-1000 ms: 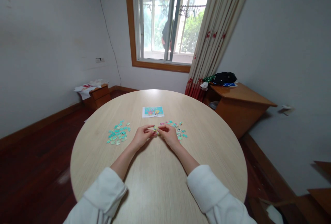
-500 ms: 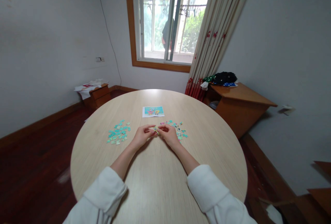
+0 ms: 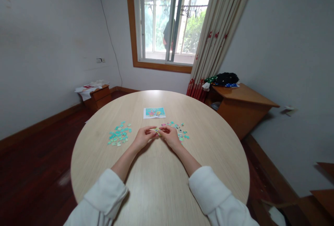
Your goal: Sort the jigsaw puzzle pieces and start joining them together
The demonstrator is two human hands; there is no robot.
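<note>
Over the middle of the round table, my left hand and my right hand meet, thumbs and fingers closed on small yellowish puzzle pieces between them. How many pieces are in the fingers is too small to make out. To the left lies a loose pile of turquoise puzzle pieces. Another pile, of mixed colours, spreads just beyond and to the right of my right hand, which partly hides it. Flat on the table past my hands is a printed cartoon picture with pink and yellow figures.
The pale wooden table has a rounded edge. Behind it on the right, clothes lie on a brown desk beside a long curtain. Papers top a low cabinet at the left. A person stands beyond the window.
Both hands stay in the same place, still closed on the pieces between them. Apart from a very slight shift of the view, nothing has visibly moved.
</note>
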